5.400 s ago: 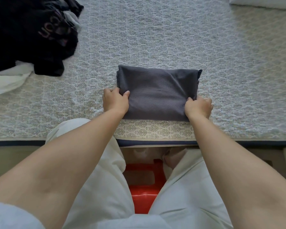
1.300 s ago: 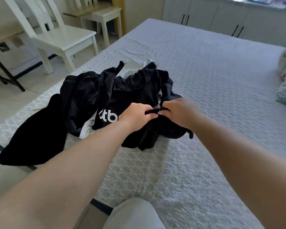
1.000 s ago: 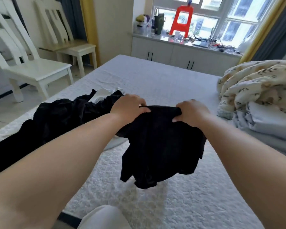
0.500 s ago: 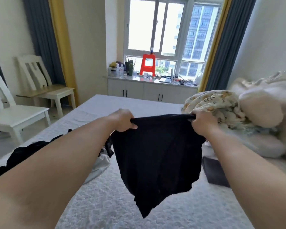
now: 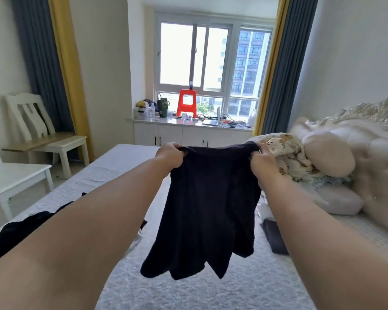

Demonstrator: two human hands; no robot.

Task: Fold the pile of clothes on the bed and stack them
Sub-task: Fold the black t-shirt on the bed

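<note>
While the black garment point(image 5: 208, 211) hangs in mid-air over the near half of the bed point(image 5: 244, 294), both hands are clenched on its top edge: left hand point(image 5: 171, 155) grips the left corner, right hand point(image 5: 263, 162) grips the right corner, cloth bunched in each fist. Lower hem dangles free, uneven, clear of the cover. Step in hand looks like opening it out before laying flat. To do it well, I'd say: keep the top edge taut and level between the fists, let the hem settle so twists drop out, then lower it hem-first onto bare bed near the body, not onto the dark unfolded pile point(image 5: 25, 227) at left. Smooth before the first fold; limp knit will crease if dropped in a heap. Folded dark grey piece point(image 5: 274, 238) lies on the bed just right of the garment, partly behind the right forearm; that reads as the stack base, so the fold should match its footprint. Further out: patterned quilt point(image 5: 285, 153) and pillows point(image 5: 329, 155) at far right, white chairs point(image 5: 43, 135) at left, red stool point(image 5: 187, 104) on the far window ledge. No readable writing, brand or label anywhere on the garment or in the room.
</note>
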